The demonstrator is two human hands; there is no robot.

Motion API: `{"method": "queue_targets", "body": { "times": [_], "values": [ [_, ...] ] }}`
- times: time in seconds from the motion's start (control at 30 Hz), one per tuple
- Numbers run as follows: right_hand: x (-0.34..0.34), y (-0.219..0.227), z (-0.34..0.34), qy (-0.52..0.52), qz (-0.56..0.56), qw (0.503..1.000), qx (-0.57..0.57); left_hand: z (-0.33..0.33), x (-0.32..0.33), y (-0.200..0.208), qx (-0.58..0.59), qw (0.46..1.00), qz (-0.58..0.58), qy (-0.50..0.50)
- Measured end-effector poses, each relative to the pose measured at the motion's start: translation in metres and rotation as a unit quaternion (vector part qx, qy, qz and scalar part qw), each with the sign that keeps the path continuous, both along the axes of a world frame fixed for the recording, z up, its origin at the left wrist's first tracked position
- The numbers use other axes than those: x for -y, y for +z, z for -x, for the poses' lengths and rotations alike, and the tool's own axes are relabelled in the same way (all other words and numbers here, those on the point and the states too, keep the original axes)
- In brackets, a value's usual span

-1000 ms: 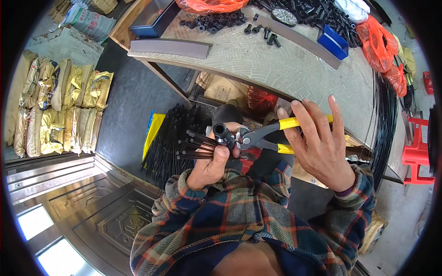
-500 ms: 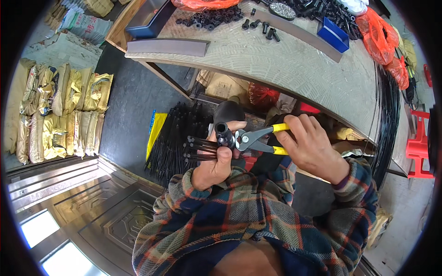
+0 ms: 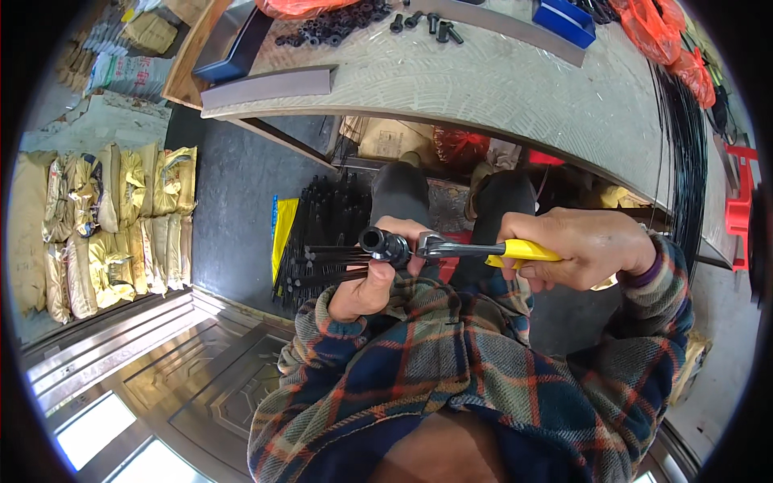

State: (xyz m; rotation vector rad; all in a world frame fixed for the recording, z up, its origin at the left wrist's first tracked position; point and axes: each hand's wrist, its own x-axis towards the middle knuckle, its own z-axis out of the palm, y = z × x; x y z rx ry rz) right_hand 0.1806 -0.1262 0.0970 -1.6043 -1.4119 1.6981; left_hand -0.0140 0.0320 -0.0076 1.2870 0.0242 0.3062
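Observation:
In front of my body, my left hand [image 3: 364,295] is closed round a black hollow fitting [image 3: 390,246]. Several thin black rods [image 3: 332,256] stick out to the left from the same grip. My right hand [image 3: 592,248] grips yellow-handled pliers [image 3: 533,250], its fingers wrapped round the handles. The metal jaws sit against the right side of the fitting, beside my left fingers. What lies between the jaws is too small to make out. On the left below, a large bundle of black rods [image 3: 322,211] stands by a yellow sheet [image 3: 282,241].
A workbench [image 3: 483,88] spans the far side, with loose black fittings [image 3: 439,28], a blue bin [image 3: 564,22] and a red bag [image 3: 651,32] on it. Black strands [image 3: 684,153] hang at its right end. Wrapped packages [image 3: 121,225] stand at left, a red stool [image 3: 741,209] at right.
The pliers have turned, and their spread handles now lie together in my right hand, which has moved right. The fitting's open end has tipped to the left. The whole view has shifted slightly.

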Motion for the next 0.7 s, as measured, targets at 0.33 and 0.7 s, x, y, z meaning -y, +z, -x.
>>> {"method": "queue_targets", "body": {
  "times": [0.33,0.7],
  "values": [
    [-0.015,-0.005,-0.007,0.061,-0.106,0.988,0.09,-0.004,0.003,0.003,-0.028,0.995,-0.06,0.073],
    [0.013,-0.1,-0.089,-0.24,-0.184,0.657,0.69,-0.021,0.014,-0.014,0.054,0.991,-0.053,0.114]
  ]
}}
